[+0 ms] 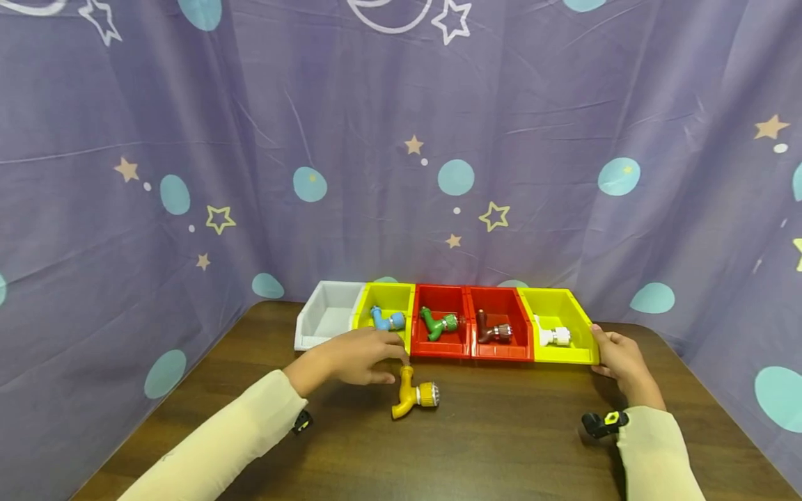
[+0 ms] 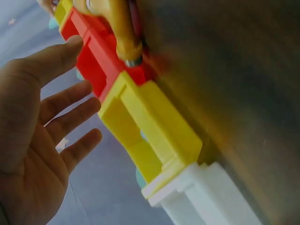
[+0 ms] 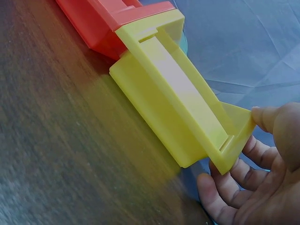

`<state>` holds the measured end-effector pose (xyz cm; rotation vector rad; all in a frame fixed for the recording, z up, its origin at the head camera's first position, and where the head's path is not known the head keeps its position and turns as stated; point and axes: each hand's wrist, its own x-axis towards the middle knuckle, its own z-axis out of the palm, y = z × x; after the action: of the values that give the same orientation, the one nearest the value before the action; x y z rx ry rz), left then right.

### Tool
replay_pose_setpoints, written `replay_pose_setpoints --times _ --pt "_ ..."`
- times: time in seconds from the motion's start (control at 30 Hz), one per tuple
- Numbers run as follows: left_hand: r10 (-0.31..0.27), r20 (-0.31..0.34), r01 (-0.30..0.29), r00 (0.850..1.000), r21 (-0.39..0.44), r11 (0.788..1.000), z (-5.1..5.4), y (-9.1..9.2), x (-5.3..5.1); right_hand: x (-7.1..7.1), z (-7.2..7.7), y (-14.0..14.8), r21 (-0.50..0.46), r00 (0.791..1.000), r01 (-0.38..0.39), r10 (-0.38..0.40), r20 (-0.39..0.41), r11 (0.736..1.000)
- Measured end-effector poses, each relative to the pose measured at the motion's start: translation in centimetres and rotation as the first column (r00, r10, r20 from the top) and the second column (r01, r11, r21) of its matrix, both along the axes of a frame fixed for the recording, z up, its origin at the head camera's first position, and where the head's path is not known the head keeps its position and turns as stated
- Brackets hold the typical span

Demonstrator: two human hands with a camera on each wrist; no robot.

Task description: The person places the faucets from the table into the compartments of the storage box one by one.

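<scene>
A yellow tap (image 1: 409,395) lies on the table in front of the row of bins. My left hand (image 1: 363,356) hovers just beside it, fingers spread and holding nothing; the left wrist view shows its palm (image 2: 33,164) apart from the tap (image 2: 124,30). At the row's right end, my right hand (image 1: 622,360) grips the outer side of the yellow bin (image 1: 587,341), which contains a white tap (image 1: 555,336). In the right wrist view the thumb (image 3: 265,117) presses that bin's rim, with curled fingers at its front corner.
Left of that bin, one red bin (image 1: 501,351) holds a dark brown tap (image 1: 495,332) and another (image 1: 441,348) a green tap (image 1: 438,323). A second yellow bin (image 1: 391,292) holds a blue tap (image 1: 388,320). A white bin (image 1: 332,299) ends the row, before a purple curtain (image 1: 388,104).
</scene>
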<state>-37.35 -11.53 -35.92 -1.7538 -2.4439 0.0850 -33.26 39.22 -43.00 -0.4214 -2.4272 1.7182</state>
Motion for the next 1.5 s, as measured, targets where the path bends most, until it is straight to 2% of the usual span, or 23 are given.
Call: replay_pose_setpoints --times 0.23,0.47,0.7,1.03,1.2,1.33,1.5 --pt "-0.056 0.065 0.059 0.996 -0.04 0.997 -1.7 0.4 1.2 0.0 0.2 -0.2 0.003 1.0 -0.003 0.003 -0.009 1.0" --pt "-0.083 0.129 0.091 0.988 -0.063 0.994 -2.4 0.8 2.0 0.0 0.3 -0.3 -0.006 1.0 0.005 -0.005 -0.016 1.0" --pt "-0.07 0.097 0.082 0.993 -0.125 0.989 -3.3 1.3 1.8 0.0 0.4 -0.2 -0.006 1.0 0.006 -0.006 -0.016 1.0" --pt "-0.08 0.03 0.083 0.996 -0.135 0.987 -4.1 2.1 2.3 0.1 -0.4 -0.2 0.01 1.0 0.007 -0.007 -0.004 1.0" --pt "-0.066 -0.006 0.065 0.998 -0.148 0.987 -3.9 2.1 2.9 0.2 -0.8 -0.2 0.012 1.0 0.009 -0.009 -0.003 1.0" --pt "-0.051 -0.025 0.047 0.998 -0.154 0.987 -3.0 1.9 3.1 0.1 -0.8 -0.1 0.015 1.0 0.013 -0.013 -0.013 1.0" --pt "-0.021 -0.041 0.015 0.999 -0.144 0.989 -1.9 1.3 2.7 0.0 -0.6 -0.1 0.012 1.0 0.025 -0.025 -0.015 1.0"
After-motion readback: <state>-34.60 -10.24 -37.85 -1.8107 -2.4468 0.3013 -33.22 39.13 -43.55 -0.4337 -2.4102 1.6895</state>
